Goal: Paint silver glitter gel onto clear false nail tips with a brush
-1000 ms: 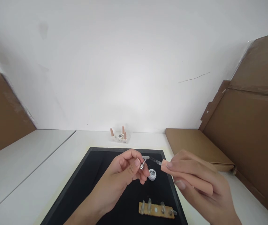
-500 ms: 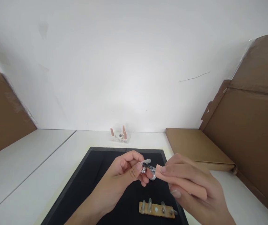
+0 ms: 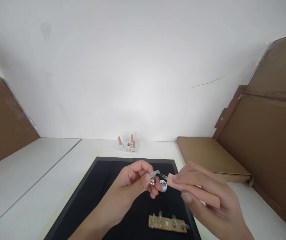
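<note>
My left hand (image 3: 135,183) pinches a pale, clear nail tip (image 3: 154,173) between thumb and finger, with a small shiny metal piece (image 3: 153,181) just under it. In my right hand (image 3: 208,193) is a peach-coloured brush handle (image 3: 195,191). Its dark bristles (image 3: 160,175) are at the free end of the nail tip. Beside my left fingertips shows a small round white pot (image 3: 163,186) with silvery contents. Below lies a tan strip (image 3: 166,223) bearing several clear nail tips.
The black mat (image 3: 87,206) lies under both hands. Behind it stands a clear holder (image 3: 125,149) with peach-capped items. A flat cardboard box (image 3: 208,155) rests at the right, and cardboard panels rise on both sides.
The brush in my right hand has shifted slightly right, its bristles going from over the nail tip to its end. The nail tip is tilted a little differently, and more of the white pot shows.
</note>
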A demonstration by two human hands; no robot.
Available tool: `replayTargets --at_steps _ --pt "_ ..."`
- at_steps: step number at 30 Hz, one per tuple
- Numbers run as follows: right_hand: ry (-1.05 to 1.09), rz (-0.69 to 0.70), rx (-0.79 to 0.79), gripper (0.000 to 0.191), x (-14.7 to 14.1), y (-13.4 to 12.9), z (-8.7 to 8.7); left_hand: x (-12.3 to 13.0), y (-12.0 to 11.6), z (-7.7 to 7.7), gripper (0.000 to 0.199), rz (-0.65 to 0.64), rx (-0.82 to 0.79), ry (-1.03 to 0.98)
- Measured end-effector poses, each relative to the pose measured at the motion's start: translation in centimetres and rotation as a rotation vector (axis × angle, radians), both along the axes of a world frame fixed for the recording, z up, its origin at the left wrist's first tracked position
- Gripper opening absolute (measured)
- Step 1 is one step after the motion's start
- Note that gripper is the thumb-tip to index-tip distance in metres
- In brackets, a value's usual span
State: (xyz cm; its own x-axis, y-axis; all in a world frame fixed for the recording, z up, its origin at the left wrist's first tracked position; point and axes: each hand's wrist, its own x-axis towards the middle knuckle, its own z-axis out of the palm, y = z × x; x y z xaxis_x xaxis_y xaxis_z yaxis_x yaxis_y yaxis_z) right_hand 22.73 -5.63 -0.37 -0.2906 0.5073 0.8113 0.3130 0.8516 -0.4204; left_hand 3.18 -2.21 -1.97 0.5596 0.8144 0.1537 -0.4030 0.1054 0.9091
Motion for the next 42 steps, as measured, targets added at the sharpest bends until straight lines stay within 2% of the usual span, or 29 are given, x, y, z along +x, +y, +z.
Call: replayTargets --at_steps 7,13,18,21,27,35,42 --pt "0.045 0.016 0.05 0.017 -0.4 -0.1 0.3 -0.3 0.4 -0.3 0.02 0.037 0.043 0.031" --pt "0.003 0.048 0.031 0.015 -0.5 -0.2 0.5 -0.2 0.4 -0.6 0.013 0.054 0.098 0.052" --pt "0.015 0.008 0.035 0.021 -0.4 -0.1 0.5 -0.3 0.2 -0.7 0.014 0.043 0.087 0.035" --pt "0.026 -0.024 0.06 0.016 -0.4 -0.1 0.5 -0.4 0.3 -0.8 0.014 0.046 0.094 0.048" --pt "0.01 0.018 0.099 0.019 -0.7 0.0 0.8 -0.4 0.3 -0.6 0.014 0.053 0.1 0.061" --pt "0.036 -0.031 0.093 0.013 -0.7 0.0 0.8 -0.4 0.4 -0.7 0.017 0.078 0.119 0.096" --pt "0.051 0.021 0.097 0.017 -0.9 -0.1 0.8 -0.6 0.2 -0.2 0.02 0.166 0.21 0.202"
